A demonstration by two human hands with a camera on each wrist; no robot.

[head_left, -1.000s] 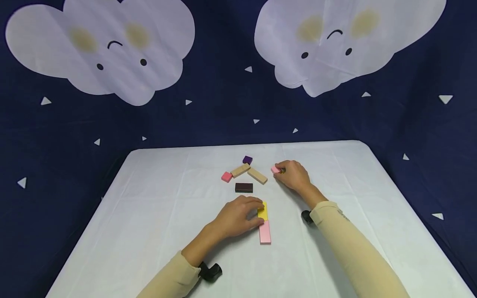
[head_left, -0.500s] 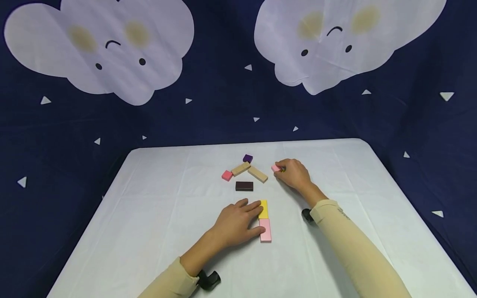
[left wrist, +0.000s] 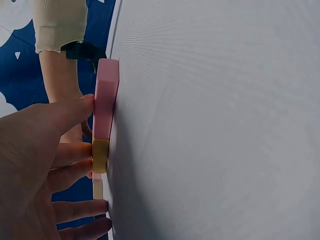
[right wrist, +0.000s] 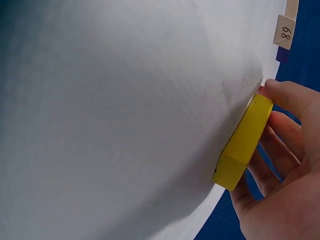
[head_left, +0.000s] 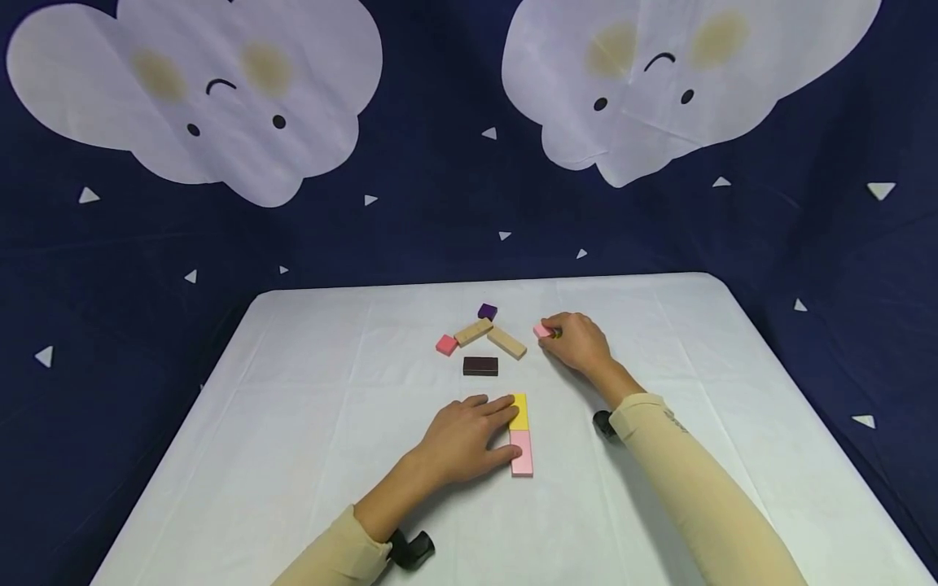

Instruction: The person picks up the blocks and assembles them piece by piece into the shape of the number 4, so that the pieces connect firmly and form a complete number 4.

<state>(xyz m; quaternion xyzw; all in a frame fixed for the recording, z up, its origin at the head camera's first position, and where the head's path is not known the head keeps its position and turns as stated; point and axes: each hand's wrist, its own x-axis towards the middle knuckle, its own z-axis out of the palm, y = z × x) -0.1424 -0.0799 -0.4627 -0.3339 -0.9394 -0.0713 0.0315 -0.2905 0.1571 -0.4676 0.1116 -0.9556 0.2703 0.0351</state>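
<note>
- My left hand [head_left: 463, 439] is spread, palm down, on the near part of the white table [head_left: 293, 456]. The thumb touches the near pink block [head_left: 523, 466] at four o'clock from it; a fingertip touches the near yellow block [head_left: 522, 418] at two o'clock. The two blocks lie end to end, touching.
- My right hand [head_left: 580, 346] is at two o'clock from my left. Its thumb and fingers curl round the far yellow block [right wrist: 244, 142]; the far pink block [head_left: 540, 331] shows at their tips, at ten o'clock.
- At twelve o'clock from my left hand lies a dark brown block [head_left: 479, 367].
- From that block, two wooden blocks [head_left: 506, 343] lie at twelve and two o'clock, angled like a roof; a red block [head_left: 446, 346] is at ten, and a purple block [head_left: 487, 312] at twelve, farther off.
- Behind hangs a dark blue cloth [head_left: 440, 236] with white clouds.
</note>
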